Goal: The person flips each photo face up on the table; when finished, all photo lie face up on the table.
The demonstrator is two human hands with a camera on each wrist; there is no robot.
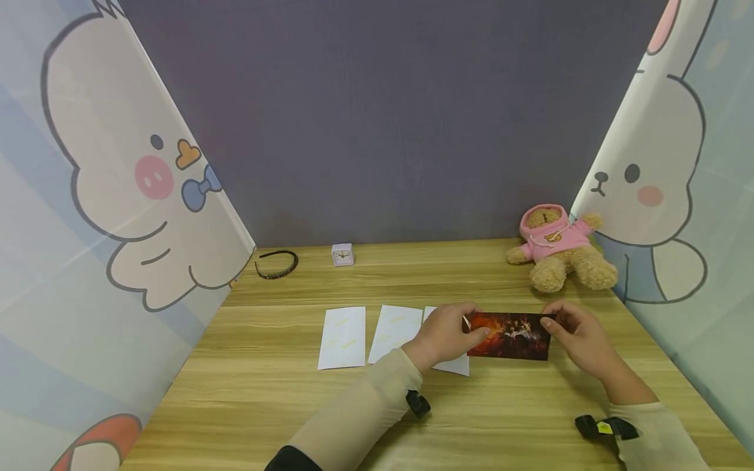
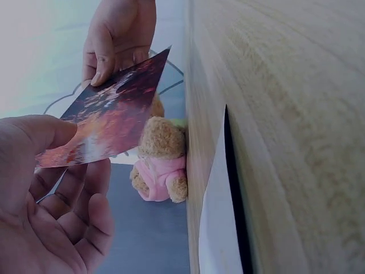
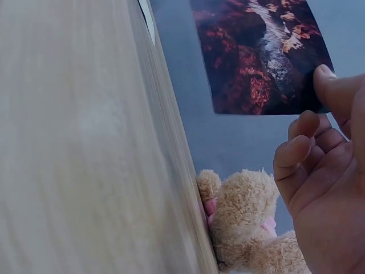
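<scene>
A glossy photo print with a dark red and orange picture is held up above the table between both hands. My left hand pinches its left end, thumb on the picture side. At the opposite end, my right hand pinches the upper corner between thumb and fingers. In the left wrist view the photo print is tilted and clear of the tabletop. Three white sheets with faint yellow marks lie in a row to the left; the rightmost is partly hidden by my left hand and forearm.
A teddy bear in a pink hoodie lies at the back right of the wooden table. Along the back left are a black headband and a small white clock. A dark panel stands behind the table.
</scene>
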